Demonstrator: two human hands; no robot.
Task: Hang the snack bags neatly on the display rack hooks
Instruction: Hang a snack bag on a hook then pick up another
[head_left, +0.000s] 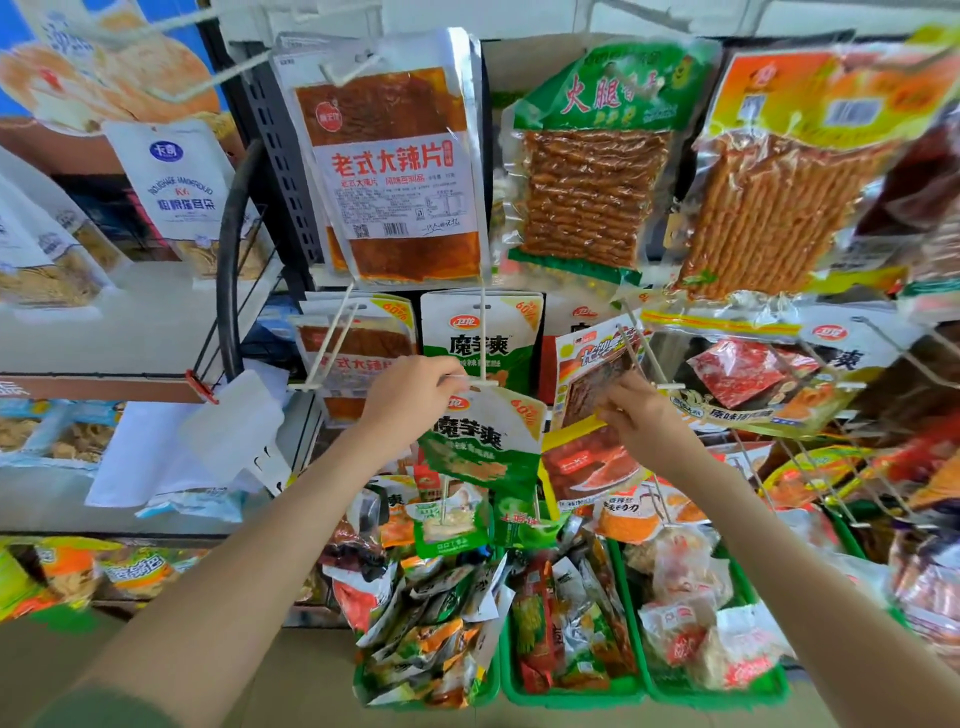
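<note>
A green-and-white snack bag (480, 441) hangs tilted at the front tip of a white wire hook (483, 382) in the rack's middle row. My left hand (410, 397) pinches that bag's top edge at the hook tip. Another bag of the same kind (480, 338) hangs further back on the same hook. My right hand (641, 415) pinches the lower edge of an orange-and-red snack bag (595, 364) that hangs on the neighbouring hook (644, 353) to the right.
Large bags fill the top row: a red-and-white one (395, 166), a green one (592, 156), an orange one (789, 171). Green baskets (571, 693) of loose snack packets stand below. More hooks with bags (769, 384) jut out at the right. White shelves (104, 322) stand at the left.
</note>
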